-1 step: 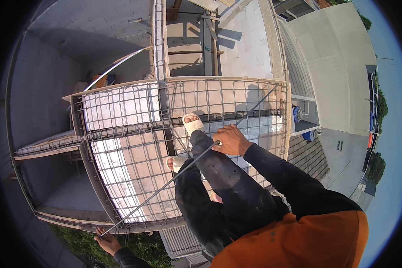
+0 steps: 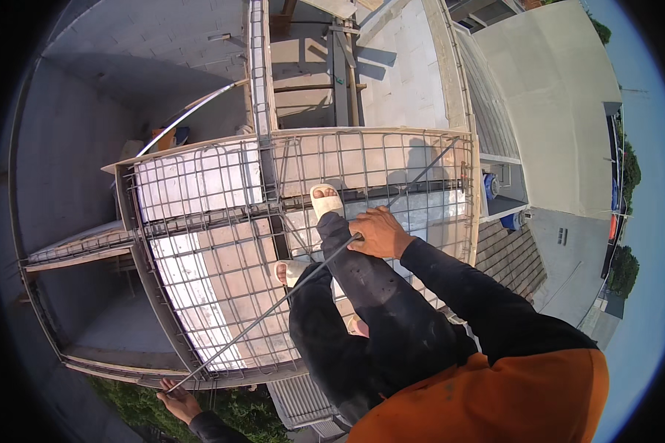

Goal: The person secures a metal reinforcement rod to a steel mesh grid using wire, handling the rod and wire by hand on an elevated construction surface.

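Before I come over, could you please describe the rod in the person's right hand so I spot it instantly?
Find the steel grid over pale panels. Across it, a long rod slants from the left hand up to the right hand. Unlike the crisscross grid, it's hand-held.

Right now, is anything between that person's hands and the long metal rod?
Nothing visible is: the right hand grips the metal rod, and the left hand is at its lower end. The rod crosses in front of the left trouser leg.
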Demonstrator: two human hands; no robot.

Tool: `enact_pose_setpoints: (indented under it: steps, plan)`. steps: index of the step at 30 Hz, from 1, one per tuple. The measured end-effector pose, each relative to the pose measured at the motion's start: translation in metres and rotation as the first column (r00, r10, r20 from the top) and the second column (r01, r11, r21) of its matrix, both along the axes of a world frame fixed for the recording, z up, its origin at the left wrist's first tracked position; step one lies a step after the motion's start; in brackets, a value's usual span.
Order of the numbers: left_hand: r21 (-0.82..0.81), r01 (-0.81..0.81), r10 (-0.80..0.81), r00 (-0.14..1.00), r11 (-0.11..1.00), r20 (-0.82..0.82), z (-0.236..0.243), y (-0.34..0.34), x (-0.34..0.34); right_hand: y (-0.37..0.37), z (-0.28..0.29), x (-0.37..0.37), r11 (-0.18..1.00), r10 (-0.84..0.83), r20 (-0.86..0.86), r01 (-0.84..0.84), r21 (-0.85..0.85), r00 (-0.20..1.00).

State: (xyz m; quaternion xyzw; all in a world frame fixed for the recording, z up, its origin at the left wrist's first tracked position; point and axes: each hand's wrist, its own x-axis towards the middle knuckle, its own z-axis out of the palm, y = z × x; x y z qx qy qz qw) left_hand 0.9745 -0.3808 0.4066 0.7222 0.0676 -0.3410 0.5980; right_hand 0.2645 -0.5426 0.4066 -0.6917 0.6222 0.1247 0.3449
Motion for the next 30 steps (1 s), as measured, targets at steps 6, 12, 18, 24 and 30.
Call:
enact_pose_setpoints:
  steps: [6, 12, 18, 24, 30]
  plan:
    - [0.065, -0.041, 0.041, 0.999, 0.997, 0.016, -0.011, -0.037, -0.026, 0.004, -0.016, -0.040, 0.989, -0.086, -0.041, 0.081, -0.126, 0.995]
    - [0.333, 0.349, -0.356, 0.934, 0.876, -0.043, -0.037, -0.100, -0.099, -0.005, -0.047, -0.142, 0.983, -0.171, -0.096, 0.177, 0.053, 0.981]
    - [0.619, 0.561, -0.726, 0.688, 0.550, 0.022, -0.024, -0.185, -0.225, -0.019, -0.071, -0.251, 0.950, -0.280, -0.127, 0.293, 0.105, 0.952]
    - [0.545, 0.712, -0.858, 0.513, 0.442, 0.026, -0.024, -0.250, -0.287, -0.037, -0.078, -0.331, 0.923, -0.363, -0.191, 0.381, 0.062, 0.912]
    - [0.445, 0.852, -0.920, 0.367, 0.274, -0.136, -0.107, -0.303, -0.360, -0.061, -0.157, -0.392, 0.910, -0.409, -0.336, 0.404, -0.090, 0.848]
